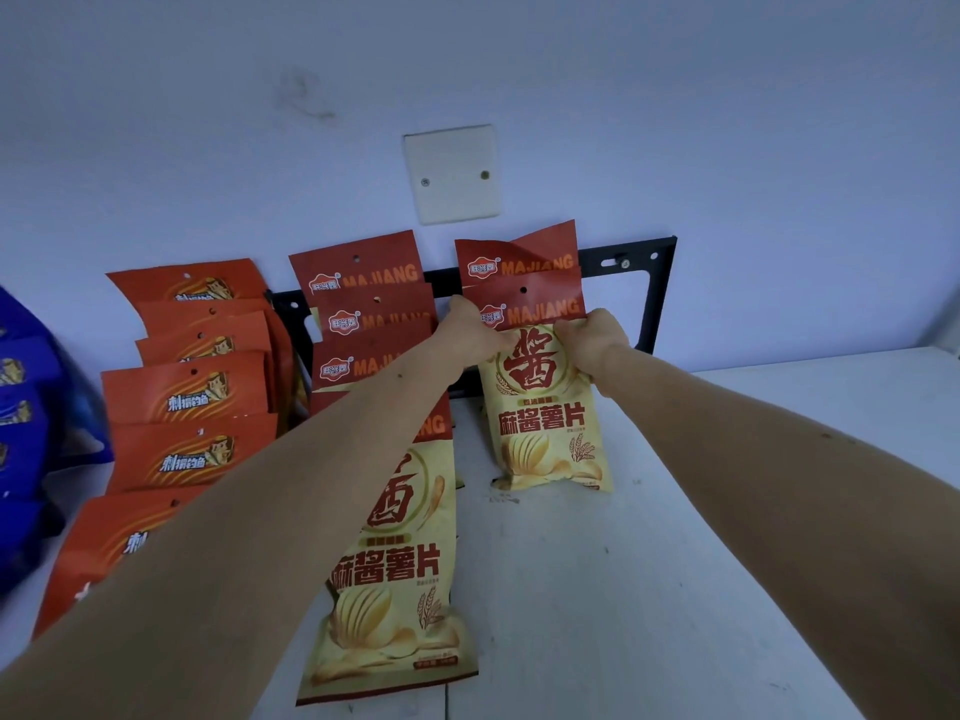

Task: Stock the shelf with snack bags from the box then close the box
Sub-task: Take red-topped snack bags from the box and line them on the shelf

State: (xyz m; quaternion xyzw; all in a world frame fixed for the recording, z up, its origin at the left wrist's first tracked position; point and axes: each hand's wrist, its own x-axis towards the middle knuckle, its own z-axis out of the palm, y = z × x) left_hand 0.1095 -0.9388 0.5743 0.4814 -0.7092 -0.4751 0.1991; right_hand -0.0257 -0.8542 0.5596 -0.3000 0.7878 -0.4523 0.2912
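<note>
Both arms reach forward to a cream and red snack bag [545, 423] marked MAJIANG, which leans at the back of the white shelf [675, 537]. My left hand [470, 330] grips its upper left side and my right hand [592, 337] grips its upper right side. Another bag of the same kind [514, 252] stands right behind it against the wall. To the left, a row of several such bags [395, 574] overlaps toward me, partly under my left forearm. The box is not in view.
Further left lies a row of several orange snack bags [187, 392], and blue bags [21, 433] sit at the far left edge. A black metal bracket [660, 288] is fixed to the wall behind the bags, below a white wall plate [452, 174].
</note>
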